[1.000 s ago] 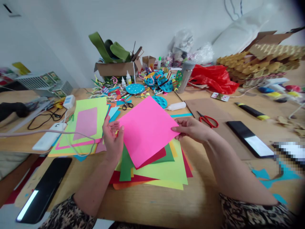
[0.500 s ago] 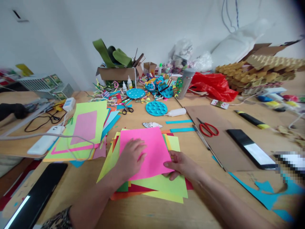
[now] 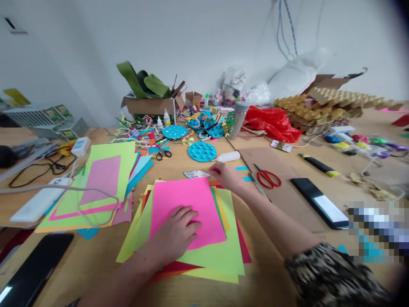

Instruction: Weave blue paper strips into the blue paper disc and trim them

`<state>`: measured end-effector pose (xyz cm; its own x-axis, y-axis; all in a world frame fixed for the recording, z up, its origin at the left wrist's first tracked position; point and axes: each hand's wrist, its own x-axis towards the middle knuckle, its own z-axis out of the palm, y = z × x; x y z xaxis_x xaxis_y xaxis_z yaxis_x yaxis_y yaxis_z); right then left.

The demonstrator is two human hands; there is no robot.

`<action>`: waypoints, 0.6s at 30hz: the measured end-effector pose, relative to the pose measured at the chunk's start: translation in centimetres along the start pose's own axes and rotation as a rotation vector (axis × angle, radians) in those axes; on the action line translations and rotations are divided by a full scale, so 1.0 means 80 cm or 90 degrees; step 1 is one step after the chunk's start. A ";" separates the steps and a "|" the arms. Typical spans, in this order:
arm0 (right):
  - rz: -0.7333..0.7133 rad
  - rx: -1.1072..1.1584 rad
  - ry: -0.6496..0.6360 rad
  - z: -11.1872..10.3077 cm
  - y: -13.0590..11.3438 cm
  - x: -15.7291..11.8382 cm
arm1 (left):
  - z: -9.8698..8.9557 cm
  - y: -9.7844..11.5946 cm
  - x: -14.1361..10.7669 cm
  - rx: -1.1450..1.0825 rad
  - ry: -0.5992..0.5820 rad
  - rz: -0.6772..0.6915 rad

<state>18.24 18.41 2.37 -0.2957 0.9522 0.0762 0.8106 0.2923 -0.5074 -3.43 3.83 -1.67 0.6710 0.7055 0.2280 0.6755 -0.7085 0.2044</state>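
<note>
My left hand [image 3: 179,232] lies flat with spread fingers on a pink sheet of paper [image 3: 182,196]. That sheet tops a loose stack of coloured paper [image 3: 220,260], with lime, yellow, red and orange edges showing. My right hand [image 3: 223,174] is stretched out past the far right corner of the pink sheet. Its fingers are drawn together at the right end of a small white paper cutout [image 3: 195,174] with dark drawn lines, which lies on the table just beyond the stack. Blue paper strips [image 3: 242,168] lie partly behind my right hand.
Red-handled scissors [image 3: 269,178] and a phone [image 3: 319,202] lie on brown cardboard at right. A white glue bottle [image 3: 228,156] touches a blue dimpled disc [image 3: 202,152]. More coloured sheets [image 3: 111,179] with a cable across them lie at left, near a dark phone [image 3: 41,266].
My right hand has let go of the pink sheet's right edge and moved forward to the white cutout. My left hand stays on the pink sheet, which now lies flatter. The view has shifted right.
</note>
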 end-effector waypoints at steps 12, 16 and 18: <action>0.030 0.055 -0.001 0.049 0.000 0.058 | 0.001 0.002 -0.001 0.041 -0.020 0.012; 0.048 0.146 0.054 0.036 0.002 0.063 | 0.001 0.003 -0.001 0.039 -0.028 0.010; 0.056 0.196 0.086 0.024 0.002 0.061 | 0.002 0.003 -0.002 0.042 -0.027 0.010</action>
<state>15.99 22.91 0.98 -0.1450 0.9818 0.1230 0.6337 0.1876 -0.7505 -3.35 3.58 -1.78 0.6935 0.6951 0.1898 0.6820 -0.7182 0.1381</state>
